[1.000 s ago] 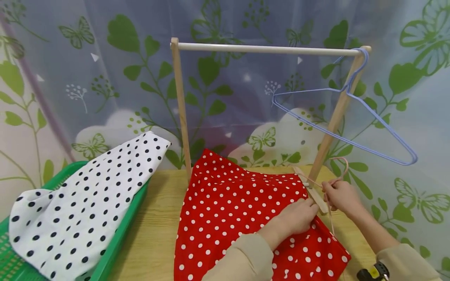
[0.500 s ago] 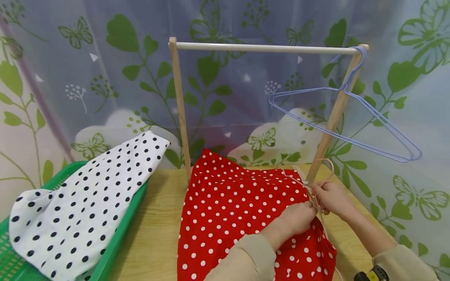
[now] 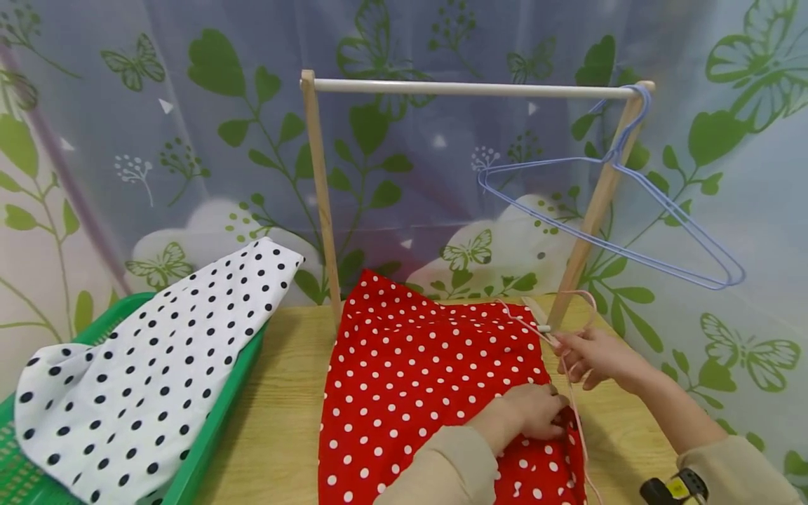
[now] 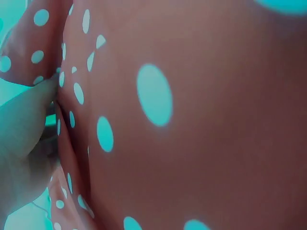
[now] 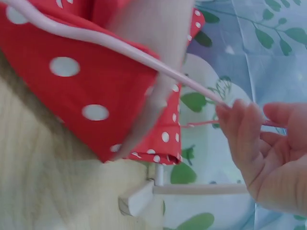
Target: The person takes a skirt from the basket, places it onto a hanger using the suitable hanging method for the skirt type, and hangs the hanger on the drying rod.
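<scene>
A red cloth with white dots [image 3: 429, 379] lies spread on the wooden table under the rack. My left hand [image 3: 533, 412] rests on it and grips its right edge, fingers curled; in the left wrist view the thumb side of that hand [image 4: 24, 124] meets a fold of the cloth. My right hand [image 3: 596, 356] pinches a thin pink clothes hanger [image 3: 576, 410] just below its hook, the other fingers loosely spread. One hanger arm lies over the cloth's top right part, the other runs down along its right edge. In the right wrist view the hanger [image 5: 115, 45] crosses the cloth.
A wooden rack with a white crossbar [image 3: 467, 88] stands behind the cloth. Blue hangers [image 3: 612, 156] hang at its right end. At the left, a green basket [image 3: 217, 417] holds a white cloth with black dots [image 3: 158, 379]. A patterned curtain [image 3: 404, 182] backs everything.
The pink hanger has come left over the cloth. My left hand has drawn slightly towards me along the edge, and the cloth's lower right corner has pulled in. My right fingers have spread more.
</scene>
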`<state>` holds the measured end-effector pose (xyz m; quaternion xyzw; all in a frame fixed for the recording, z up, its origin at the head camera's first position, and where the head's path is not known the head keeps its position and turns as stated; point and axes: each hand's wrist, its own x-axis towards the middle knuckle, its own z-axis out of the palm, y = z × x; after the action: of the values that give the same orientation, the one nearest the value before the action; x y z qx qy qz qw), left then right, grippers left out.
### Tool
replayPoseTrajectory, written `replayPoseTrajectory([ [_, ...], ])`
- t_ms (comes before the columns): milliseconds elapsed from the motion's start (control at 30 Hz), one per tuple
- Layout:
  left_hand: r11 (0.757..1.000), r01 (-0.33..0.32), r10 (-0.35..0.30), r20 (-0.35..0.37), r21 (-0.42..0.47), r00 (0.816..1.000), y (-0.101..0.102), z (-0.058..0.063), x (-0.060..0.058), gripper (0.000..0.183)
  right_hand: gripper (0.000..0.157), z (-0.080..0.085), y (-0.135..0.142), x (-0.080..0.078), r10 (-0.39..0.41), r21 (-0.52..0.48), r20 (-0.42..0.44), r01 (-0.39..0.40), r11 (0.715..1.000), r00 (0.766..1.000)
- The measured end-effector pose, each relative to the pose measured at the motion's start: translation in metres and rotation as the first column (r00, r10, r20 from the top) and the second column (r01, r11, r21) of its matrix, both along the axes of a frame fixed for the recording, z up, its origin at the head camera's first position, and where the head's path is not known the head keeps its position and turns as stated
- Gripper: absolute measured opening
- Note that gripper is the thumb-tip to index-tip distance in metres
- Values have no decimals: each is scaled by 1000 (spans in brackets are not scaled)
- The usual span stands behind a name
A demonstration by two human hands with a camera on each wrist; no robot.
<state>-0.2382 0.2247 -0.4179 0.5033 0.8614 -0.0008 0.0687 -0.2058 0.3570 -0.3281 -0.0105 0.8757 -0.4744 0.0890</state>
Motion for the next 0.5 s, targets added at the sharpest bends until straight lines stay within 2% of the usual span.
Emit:
replayPoseTrajectory([
  [133, 997, 53, -51, 45, -63, 998, 0, 1, 4, 53, 46, 5, 9, -1, 64, -3, 31, -64, 998, 997],
  [200, 995, 85, -81, 66, -58, 994, -1, 3, 6, 53, 44, 5, 11, -2, 80, -12, 33, -79, 997, 996],
  [333, 983, 176, -173, 66, -47, 983, -4, 6, 12, 46, 42, 3, 11, -3, 75, -20, 27, -75, 997, 997],
  [433, 981, 182, -175, 99, -69, 979, -3, 8, 16, 41, 41, 1, 11, -2, 65, -19, 7, -65, 998, 998],
  [500, 983, 172, -162, 151, -57, 975, -3, 9, 17, 36, 40, -1, 11, -2, 58, -23, -10, -59, 998, 998],
])
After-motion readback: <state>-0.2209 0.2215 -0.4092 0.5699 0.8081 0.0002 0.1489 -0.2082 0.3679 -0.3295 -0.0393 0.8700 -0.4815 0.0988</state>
